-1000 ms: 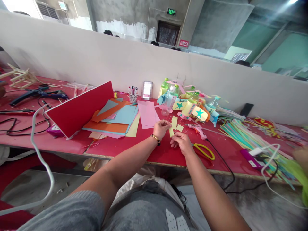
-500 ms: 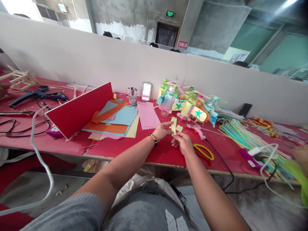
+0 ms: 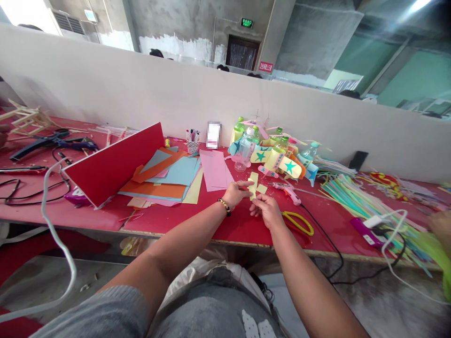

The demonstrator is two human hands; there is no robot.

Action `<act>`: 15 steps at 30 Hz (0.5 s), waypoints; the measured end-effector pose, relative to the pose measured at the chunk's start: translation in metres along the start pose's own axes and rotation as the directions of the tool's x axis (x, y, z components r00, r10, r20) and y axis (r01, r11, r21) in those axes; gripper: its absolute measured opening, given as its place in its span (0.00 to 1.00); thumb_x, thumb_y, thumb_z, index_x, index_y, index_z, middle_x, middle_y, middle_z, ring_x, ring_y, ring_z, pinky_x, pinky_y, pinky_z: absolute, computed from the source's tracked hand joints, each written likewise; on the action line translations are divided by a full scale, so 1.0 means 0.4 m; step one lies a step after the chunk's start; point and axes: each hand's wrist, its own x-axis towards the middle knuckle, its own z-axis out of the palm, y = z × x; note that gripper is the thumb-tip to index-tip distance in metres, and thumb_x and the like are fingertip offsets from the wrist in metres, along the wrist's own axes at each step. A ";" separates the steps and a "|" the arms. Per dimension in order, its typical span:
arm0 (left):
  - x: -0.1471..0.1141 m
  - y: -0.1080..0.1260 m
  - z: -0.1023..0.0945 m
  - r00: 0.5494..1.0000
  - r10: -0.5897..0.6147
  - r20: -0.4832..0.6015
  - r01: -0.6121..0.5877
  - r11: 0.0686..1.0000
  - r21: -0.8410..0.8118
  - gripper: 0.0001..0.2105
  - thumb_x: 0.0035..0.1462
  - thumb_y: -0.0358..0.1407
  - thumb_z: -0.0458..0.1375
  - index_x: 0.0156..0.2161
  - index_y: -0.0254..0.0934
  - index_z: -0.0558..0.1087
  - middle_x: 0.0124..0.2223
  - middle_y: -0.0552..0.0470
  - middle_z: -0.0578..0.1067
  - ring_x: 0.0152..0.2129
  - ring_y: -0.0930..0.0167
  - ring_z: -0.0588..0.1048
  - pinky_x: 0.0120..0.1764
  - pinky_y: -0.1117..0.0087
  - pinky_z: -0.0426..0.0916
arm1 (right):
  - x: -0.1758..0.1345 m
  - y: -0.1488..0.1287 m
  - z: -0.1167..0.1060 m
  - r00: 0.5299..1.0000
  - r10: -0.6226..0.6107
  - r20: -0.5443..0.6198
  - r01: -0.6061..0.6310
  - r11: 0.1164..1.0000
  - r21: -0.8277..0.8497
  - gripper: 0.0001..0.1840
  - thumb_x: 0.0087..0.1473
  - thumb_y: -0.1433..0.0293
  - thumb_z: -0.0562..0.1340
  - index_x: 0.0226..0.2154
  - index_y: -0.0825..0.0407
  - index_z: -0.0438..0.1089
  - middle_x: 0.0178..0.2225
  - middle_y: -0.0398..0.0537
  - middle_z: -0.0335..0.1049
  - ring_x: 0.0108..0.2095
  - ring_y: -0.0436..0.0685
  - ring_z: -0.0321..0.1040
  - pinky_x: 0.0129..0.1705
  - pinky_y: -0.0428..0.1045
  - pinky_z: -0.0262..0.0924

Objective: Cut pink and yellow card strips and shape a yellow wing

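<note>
A small strip of pale yellow paper (image 3: 253,184) stands upright between my two hands, over the red table. At its left edge, the fingers of my left hand (image 3: 237,195) pinch it. My right hand (image 3: 267,210) grips its lower end between thumb and forefinger. Another small piece of yellow paper (image 3: 261,188) lies just behind and to the right. Beside my right hand is a pair of scissors with yellow handles (image 3: 298,222), its blades hidden by the hand. A pink glue gun (image 3: 289,192) lies a little farther back.
Decorated plastic bottles (image 3: 245,148) crowd the back, near a pen cup (image 3: 192,142) and a phone (image 3: 213,135). Coloured paper sheets (image 3: 172,173) lie left, beside a standing red board (image 3: 116,164). At right are bundled strips (image 3: 347,197), a purple power strip (image 3: 366,233) and another person's hand (image 3: 441,227).
Both hands keep their hold on the yellow strip, which has shifted and turned very slightly. The whole view has moved a little; the other things lie as before.
</note>
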 end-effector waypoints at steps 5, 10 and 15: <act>-0.003 0.007 0.002 0.999 0.041 0.010 -0.041 0.999 0.016 0.23 0.39 0.22 0.64 0.45 0.32 0.76 0.41 0.48 0.75 0.24 0.80 0.69 0.31 0.74 0.66 | -0.002 -0.002 0.000 1.000 -0.003 0.011 0.003 1.000 0.002 0.12 0.45 0.62 0.65 0.21 0.52 0.64 0.17 0.42 0.72 0.14 0.50 0.68 0.15 0.41 0.53; -0.008 0.011 0.000 0.996 0.029 0.088 -0.033 0.999 0.037 0.28 0.37 0.23 0.66 0.48 0.36 0.74 0.49 0.45 0.72 0.24 0.79 0.71 0.31 0.73 0.68 | 0.001 0.002 -0.004 1.000 -0.007 0.001 0.007 1.000 -0.005 0.13 0.44 0.61 0.64 0.22 0.52 0.64 0.17 0.42 0.72 0.14 0.50 0.67 0.14 0.42 0.53; -0.012 0.015 0.002 0.994 0.052 0.093 -0.057 0.997 0.050 0.27 0.37 0.23 0.65 0.48 0.37 0.74 0.54 0.45 0.67 0.25 0.81 0.70 0.29 0.75 0.67 | 0.004 0.007 0.002 1.000 -0.023 -0.021 0.022 0.997 -0.076 0.13 0.45 0.60 0.62 0.22 0.51 0.63 0.16 0.42 0.71 0.14 0.51 0.67 0.14 0.42 0.53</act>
